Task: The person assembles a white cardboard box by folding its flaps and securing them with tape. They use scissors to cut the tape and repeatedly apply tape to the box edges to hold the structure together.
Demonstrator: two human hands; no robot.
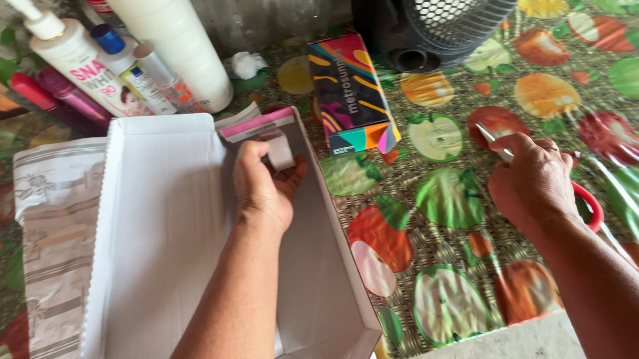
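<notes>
The left hand [263, 185] reaches down into an open white cardboard box [165, 227], its fingers curled around a roll of clear tape [281, 151] that it pinches against the box's far inner wall. Just beyond the fingertips, a pink and white flap [255, 124] lies along the box's far edge. The left forearm runs across the middle of the box and hides part of its floor. To the outside of the left hand, under the box's open lid, a printed grey and white paper [53, 245] lies flat.

The right hand [532, 183] rests well apart from the left, over the fruit-patterned tablecloth [447, 196]. It is closed on a pair of scissors [506, 152]: the metal blades poke out past the knuckles, pointing away from the person, and a red handle loop shows just below the hand at the wrist side.

Between the two hands and a little farther away stands a small colourful carton [350, 93], close to the box's far right corner. Beyond the right hand sits a dark fan [441, 19] with a mesh grille. Beyond the left hand, bottles crowd the table: a white pump bottle [75, 64], a blue-capped tube [131, 69], a tall white cylinder [180, 43] and a pink tube [62, 96]. A crumpled white wad [246, 63] lies between the cylinder and the carton.
</notes>
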